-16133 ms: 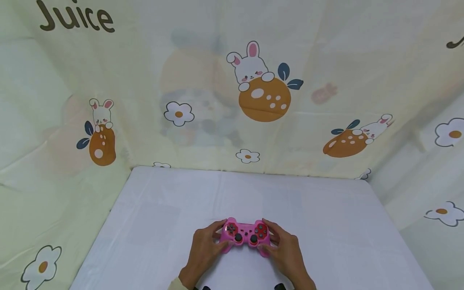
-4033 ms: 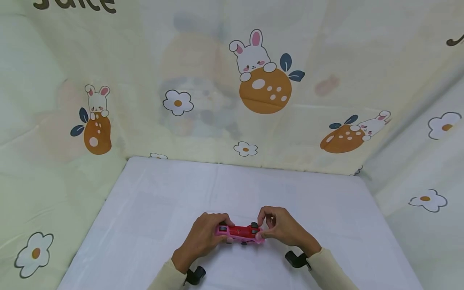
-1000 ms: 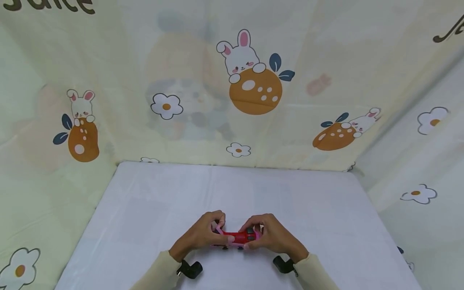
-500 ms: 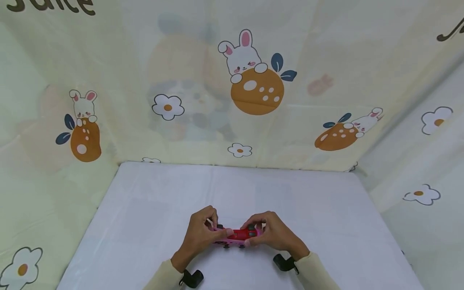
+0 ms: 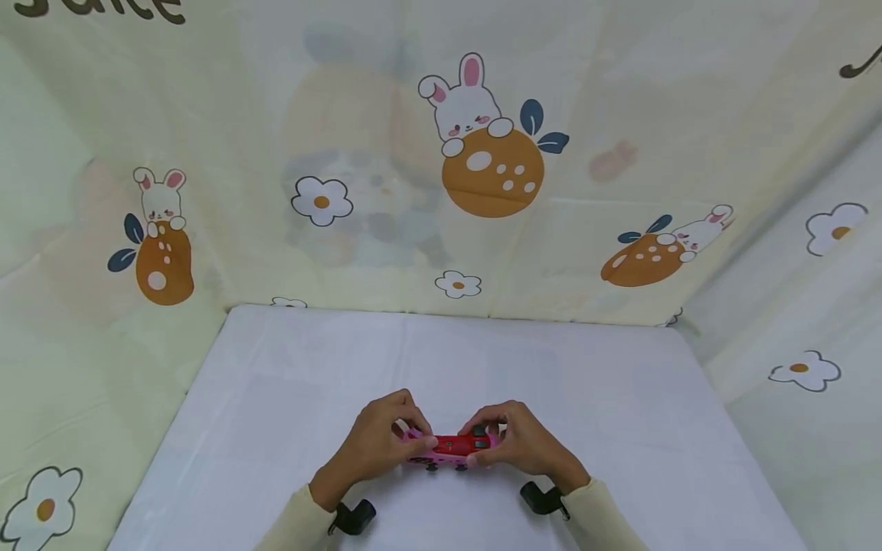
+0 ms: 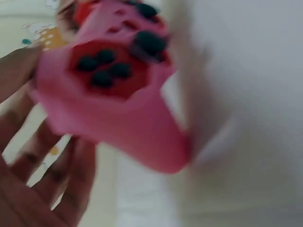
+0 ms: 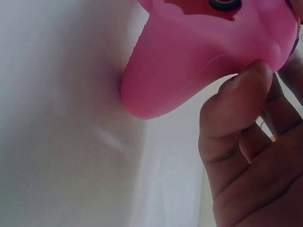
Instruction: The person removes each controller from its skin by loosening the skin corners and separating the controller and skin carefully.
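Note:
A red game controller (image 5: 451, 445) in a pink rubbery cover (image 6: 118, 118) stands tilted on the white table, shoulder-button edge up and grips down. My left hand (image 5: 377, 438) pinches its left end, thumb on the red top edge, fingertips at the pink cover's rim. My right hand (image 5: 529, 441) holds the right end between thumb and fingers, beside a black shoulder button (image 5: 479, 442). The left wrist view shows dark face buttons (image 6: 104, 68) and a thumbstick (image 6: 149, 43) through the cover's openings. In the right wrist view, my thumb (image 7: 236, 101) presses the cover near a grip.
The white table (image 5: 441, 360) is bounded by pale cloth walls (image 5: 386, 252) printed with rabbits, oranges and flowers. Black wrist cameras (image 5: 354, 518) sit below each hand, at the sleeve cuffs.
Earlier the controller lay face up; now its shoulder edge faces up. Within the last second the left fingers shift at the cover's left rim, and pink now shows where a black shoulder button was visible.

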Tool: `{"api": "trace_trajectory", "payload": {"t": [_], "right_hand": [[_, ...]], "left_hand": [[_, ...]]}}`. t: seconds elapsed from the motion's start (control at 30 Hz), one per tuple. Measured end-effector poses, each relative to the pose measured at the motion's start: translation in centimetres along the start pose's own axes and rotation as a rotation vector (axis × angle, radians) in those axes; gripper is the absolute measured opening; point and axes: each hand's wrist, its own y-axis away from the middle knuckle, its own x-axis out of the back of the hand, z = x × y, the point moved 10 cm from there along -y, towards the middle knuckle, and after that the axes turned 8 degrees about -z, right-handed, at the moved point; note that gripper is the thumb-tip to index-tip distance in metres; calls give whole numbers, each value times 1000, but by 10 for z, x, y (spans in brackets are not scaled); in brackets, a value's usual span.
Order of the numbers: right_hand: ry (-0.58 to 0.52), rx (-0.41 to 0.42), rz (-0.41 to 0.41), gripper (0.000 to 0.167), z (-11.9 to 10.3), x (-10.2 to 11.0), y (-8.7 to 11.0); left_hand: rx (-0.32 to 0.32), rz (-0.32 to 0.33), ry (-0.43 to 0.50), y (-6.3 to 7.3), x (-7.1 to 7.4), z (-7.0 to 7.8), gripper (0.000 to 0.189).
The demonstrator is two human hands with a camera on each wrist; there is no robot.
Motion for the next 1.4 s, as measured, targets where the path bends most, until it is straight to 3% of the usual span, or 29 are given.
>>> {"api": "trace_trajectory", "payload": {"t": [0.2,0.4,0.67,0.8,1.23,1.4], "right_hand": [[-8,-13,-3,32,0,0,1],[-23,-30,-5,32,2,-1,1],[-33,-15,-8,33,0,-4,3],[-17,-18,5,33,1,-3,4],[-15,1,18,31,4,1,2],[-31,0,15,30,5,1,1]], "left_hand": [[23,-204,-90,-9,-1,10,7],[-10,-278,-117,-16,0,19,20],[17,-278,-188,-14,-1,23,25],[2,-269,-203,-9,-2,24,23],[-56,-220,-33,1,5,13,23],[-81,-168,-34,9,8,12,23]]}}
